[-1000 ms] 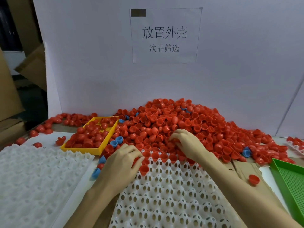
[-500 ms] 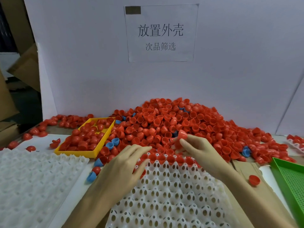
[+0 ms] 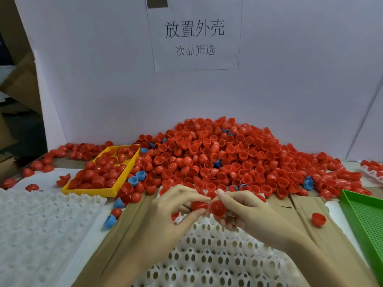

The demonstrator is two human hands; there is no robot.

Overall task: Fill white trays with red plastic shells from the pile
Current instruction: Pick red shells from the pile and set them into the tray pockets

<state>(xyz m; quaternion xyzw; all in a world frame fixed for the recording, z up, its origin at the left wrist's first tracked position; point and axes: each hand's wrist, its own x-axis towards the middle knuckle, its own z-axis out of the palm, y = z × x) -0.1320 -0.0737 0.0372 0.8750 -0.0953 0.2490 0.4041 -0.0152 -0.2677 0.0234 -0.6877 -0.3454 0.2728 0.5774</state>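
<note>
— Holding anything, the two hands?

— Yes. The left hand [image 3: 172, 212] pinches one red shell [image 3: 198, 205] between thumb and curled fingers. The right hand [image 3: 244, 212] grips a second red shell [image 3: 217, 208], with its hollow side turned to the camera. The two shells are almost touching, above the far end of the white tray [image 3: 209, 255].

— Where is this tray?

— It lies in the middle, on brown cardboard [image 3: 306, 210], under both hands. Its near pockets are without shells. If the far row has some, I cannot tell clearly, because the hands cover it.

— And the pile?

— The pile of red shells [image 3: 217, 154] is just behind the tray, against the white board [image 3: 290, 79], with a few blue shells [image 3: 136, 178] mixed in. A yellow tray [image 3: 97, 191] at the left holds more red shells. Another white tray [image 3: 31, 235] lies at the far left, and a green tray [image 3: 364, 220] is at the right edge. One single red shell [image 3: 318, 219] lies on the cardboard near the green tray.
</note>
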